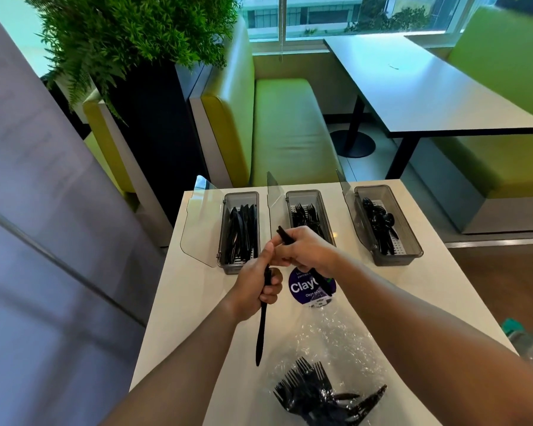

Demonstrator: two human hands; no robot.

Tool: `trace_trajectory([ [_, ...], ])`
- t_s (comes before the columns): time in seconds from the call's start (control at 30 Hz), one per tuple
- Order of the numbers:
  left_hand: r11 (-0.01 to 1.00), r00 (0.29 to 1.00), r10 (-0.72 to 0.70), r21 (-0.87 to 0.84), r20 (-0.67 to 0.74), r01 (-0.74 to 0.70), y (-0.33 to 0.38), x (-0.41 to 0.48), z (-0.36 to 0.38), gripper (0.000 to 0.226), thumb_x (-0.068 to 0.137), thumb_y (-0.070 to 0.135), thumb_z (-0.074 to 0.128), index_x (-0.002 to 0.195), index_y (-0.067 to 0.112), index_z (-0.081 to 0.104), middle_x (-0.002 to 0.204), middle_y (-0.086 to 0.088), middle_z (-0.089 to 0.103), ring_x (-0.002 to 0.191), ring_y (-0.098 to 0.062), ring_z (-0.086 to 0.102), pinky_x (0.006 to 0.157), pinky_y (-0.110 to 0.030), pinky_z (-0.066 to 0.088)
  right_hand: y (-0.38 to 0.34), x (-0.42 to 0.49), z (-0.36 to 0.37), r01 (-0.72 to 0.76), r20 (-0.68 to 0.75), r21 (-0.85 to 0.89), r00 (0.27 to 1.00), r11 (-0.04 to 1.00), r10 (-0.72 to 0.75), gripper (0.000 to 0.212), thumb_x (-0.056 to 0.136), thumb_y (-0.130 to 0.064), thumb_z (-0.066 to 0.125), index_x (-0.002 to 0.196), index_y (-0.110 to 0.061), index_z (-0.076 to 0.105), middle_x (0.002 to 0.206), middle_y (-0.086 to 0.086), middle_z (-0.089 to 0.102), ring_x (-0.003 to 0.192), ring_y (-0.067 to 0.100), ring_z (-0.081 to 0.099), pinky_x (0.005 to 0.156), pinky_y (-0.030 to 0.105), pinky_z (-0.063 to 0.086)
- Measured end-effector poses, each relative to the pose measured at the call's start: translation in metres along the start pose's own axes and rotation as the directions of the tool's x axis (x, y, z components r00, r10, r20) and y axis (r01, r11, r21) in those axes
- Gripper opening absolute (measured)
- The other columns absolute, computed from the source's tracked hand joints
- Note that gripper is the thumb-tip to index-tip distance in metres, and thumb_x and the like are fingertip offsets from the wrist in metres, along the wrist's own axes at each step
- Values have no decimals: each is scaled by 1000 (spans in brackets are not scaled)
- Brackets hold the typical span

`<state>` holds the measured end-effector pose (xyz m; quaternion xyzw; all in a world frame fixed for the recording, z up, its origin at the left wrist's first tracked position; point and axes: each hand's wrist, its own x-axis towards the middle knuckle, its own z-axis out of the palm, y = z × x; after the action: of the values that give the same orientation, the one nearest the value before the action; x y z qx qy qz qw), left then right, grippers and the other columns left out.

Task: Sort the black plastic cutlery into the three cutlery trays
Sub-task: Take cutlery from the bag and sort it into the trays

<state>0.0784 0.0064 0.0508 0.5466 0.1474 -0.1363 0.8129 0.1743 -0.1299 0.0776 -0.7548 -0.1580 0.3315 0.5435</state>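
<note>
Three clear grey trays with raised lids stand at the far side of the white table: the left tray (223,229) holds knives, the middle tray (326,210) forks, the right tray (411,241) spoons. My left hand (259,287) grips a long black knife (261,333) that points down toward me. My right hand (305,250) holds another black piece of cutlery (285,235), its ends sticking out above and below the fist; which kind it is I cannot tell. The two hands touch above the table, just in front of the left and middle trays. A pile of black forks (317,392) lies on clear plastic wrap near me.
A round purple sticker (302,287) is on the white table (179,302) under my hands. Crumpled clear wrap (336,339) covers the near middle. Green benches, a grey table and a planter stand beyond the far edge. A grey wall panel runs along the left.
</note>
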Motion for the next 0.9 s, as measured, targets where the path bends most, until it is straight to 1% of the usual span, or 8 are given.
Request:
trace_trajectory([
  [0.17, 998, 999, -39, 50, 36, 37, 0, -4, 0, 39, 87, 35, 69, 112, 7, 57, 61, 3, 38, 47, -7, 28, 39, -18, 21, -4, 1, -7, 24, -58, 131, 998, 991, -17, 2, 96, -12, 66, 95, -12, 67, 70, 1, 58, 47, 9, 40, 39, 22, 31],
  [0.27, 998, 999, -31, 61, 32, 29, -1, -4, -4, 13, 97, 6, 59, 109, 2, 59, 63, 2, 40, 49, -8, 32, 42, -19, 24, -14, 10, -27, 61, -248, 299, 969, 952, 16, 2, 100, -15, 59, 100, -13, 60, 90, 7, 65, 48, 8, 42, 38, 20, 35],
  [0.4, 997, 999, -38, 60, -33, 40, -7, -4, -12, 24, 89, -7, 47, 105, 1, 62, 66, -2, 44, 55, -11, 37, 46, -22, 29, -26, 30, -66, 152, -454, 491, 885, 858, 103, 5, 103, -16, 52, 101, -12, 51, 113, 28, 67, 46, 9, 41, 35, 22, 33],
  [0.47, 999, 998, -35, 29, -57, 37, -9, 1, -18, 27, 78, -2, 49, 102, 2, 62, 68, -3, 46, 57, -13, 40, 48, -23, 31, -25, 44, -78, 157, -487, 465, 867, 871, 104, 5, 103, -14, 49, 98, -14, 47, 106, 31, 68, 44, 12, 39, 35, 25, 30],
  [0.53, 999, 995, -29, 12, -94, 30, -10, 1, -23, 33, 70, 0, 45, 98, 2, 62, 71, -4, 50, 59, -13, 43, 50, -25, 32, -22, 51, -81, 112, -522, 365, 847, 924, 103, 4, 102, -11, 48, 101, -14, 48, 91, 24, 69, 43, 14, 46, 36, 25, 30],
  [0.63, 999, 986, -2, 31, -166, 7, -10, 3, -29, 38, 73, -14, 31, 89, 3, 61, 75, -7, 54, 61, -14, 45, 51, -25, 34, -10, 58, -79, -19, -586, 145, 804, 989, 102, 7, 99, -8, 54, 103, -13, 57, 80, 10, 67, 58, 14, 59, 43, 27, 37],
  [0.77, 996, 964, 71, 66, -257, -56, -5, 8, -40, 48, 74, -22, 26, 87, 6, 62, 77, -7, 59, 65, -14, 50, 52, -25, 39, 16, 75, -74, -179, -543, 50, 821, 983, 177, 13, 98, -10, 56, 110, -16, 60, 91, 9, 65, 67, 20, 59, 43, 28, 45],
  [0.9, 991, 937, 131, 56, -325, -120, 9, 9, -46, 49, 84, -23, 26, 99, 7, 61, 80, -6, 66, 73, -19, 65, 63, -30, 52, 18, 82, -70, -181, -535, 83, 821, 980, 197, 22, 99, -15, 54, 120, -16, 61, 104, 8, 65, 79, 22, 65, 48, 29, 55],
])
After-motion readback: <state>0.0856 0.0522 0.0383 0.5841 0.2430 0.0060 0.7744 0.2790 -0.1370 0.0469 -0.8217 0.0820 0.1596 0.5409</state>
